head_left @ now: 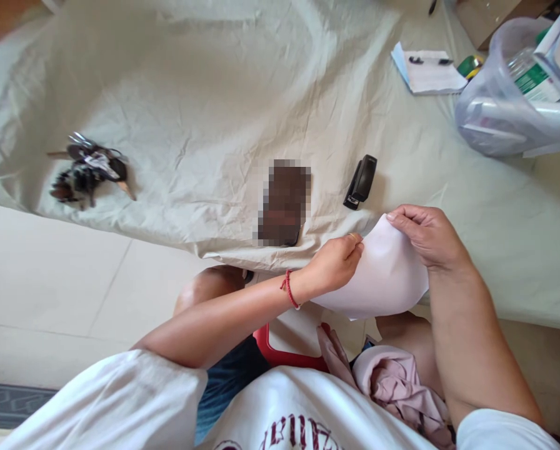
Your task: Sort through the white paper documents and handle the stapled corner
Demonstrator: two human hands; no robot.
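A white sheet of paper (378, 275) is stretched between my two hands at the near edge of the table. My left hand (334, 262), with a red string bracelet at the wrist, pinches the paper's left edge. At the top corner, my right hand (423, 232) grips the same sheet between thumb and fingers. A small black stapler (360, 181) lies on the cloth just beyond the paper. Left of the stapler is a dark, pixelated flat object (284, 203) shaped like a phone.
Pale wrinkled cloth (205, 125) covers the table. A bunch of keys (92, 169) lies at the left. Toward the far right are a notepad (430, 72) with small dark pieces on it and a translucent bin (490, 119) of papers. Pink fabric (402, 381) rests on my lap.
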